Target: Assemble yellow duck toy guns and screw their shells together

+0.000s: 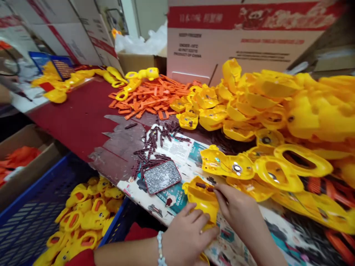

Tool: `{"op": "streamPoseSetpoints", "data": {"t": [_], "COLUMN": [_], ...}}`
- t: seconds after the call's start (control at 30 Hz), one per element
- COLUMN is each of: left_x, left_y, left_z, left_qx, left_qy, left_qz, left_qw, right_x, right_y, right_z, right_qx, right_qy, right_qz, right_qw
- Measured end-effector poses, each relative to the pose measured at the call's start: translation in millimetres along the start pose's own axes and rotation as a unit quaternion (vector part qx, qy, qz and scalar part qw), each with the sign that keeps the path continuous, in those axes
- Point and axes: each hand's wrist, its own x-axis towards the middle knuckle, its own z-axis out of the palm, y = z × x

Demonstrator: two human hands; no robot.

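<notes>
My left hand, with a beaded bracelet at the wrist, is closed over a yellow plastic toy half-shell, its hollow side up. My right hand pinches at the shell's upper right edge, fingertips at a small dark brown part inside it. Whether the fingers grip that part or the rim is hard to see. To the left lies a tray of tiny silvery pieces, with a heap of dark brown parts behind it. An open yellow shell with a wire and a round metal disc lies just beyond my right hand.
Yellow shells are piled along the right. Orange plastic parts are heaped at the back, before a large carton. A blue crate holds assembled yellow toys at lower left. Another person's arm shows at the left edge.
</notes>
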Motion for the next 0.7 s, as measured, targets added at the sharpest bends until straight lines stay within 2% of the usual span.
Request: {"op": "streamPoseSetpoints", "data": {"t": [0.1, 0.23, 0.3, 0.4, 0.5, 0.57, 0.63, 0.7], "left_x": [0, 3, 5, 9, 13, 12, 10, 15], "left_y": [-2, -11, -16, -19, -14, -16, -33, -69], "left_z": [20.5, 56.5, 68.2, 69.8, 50.5, 24.5, -12.0, -56.4], "left_qx": [0.057, 0.13, 0.139, 0.115, 0.085, 0.059, 0.046, 0.042], "left_qy": [0.05, 0.183, 0.191, 0.147, 0.098, 0.069, 0.076, 0.094], "left_qz": [0.01, 0.023, 0.036, 0.036, 0.016, -0.009, -0.028, -0.07], "left_qw": [0.997, 0.974, 0.971, 0.982, 0.991, 0.996, 0.996, 0.992], "right_x": [0, -3, -7, -12, -15, -17, -20, -23], "right_y": [1, 8, 13, 16, 15, 15, 16, 19], "right_z": [3, 8, 12, 18, 22, 22, 21, 19], "right_qx": [-0.003, -0.01, -0.013, -0.004, 0.005, -0.002, -0.015, -0.014], "right_qy": [0.025, 0.024, 0.004, -0.012, -0.001, 0.001, -0.009, -0.02], "right_qz": [-0.038, -0.068, -0.077, -0.048, -0.025, -0.031, -0.039, -0.038], "right_qw": [0.999, 0.997, 0.997, 0.999, 1.0, 1.0, 0.999, 0.999]}}
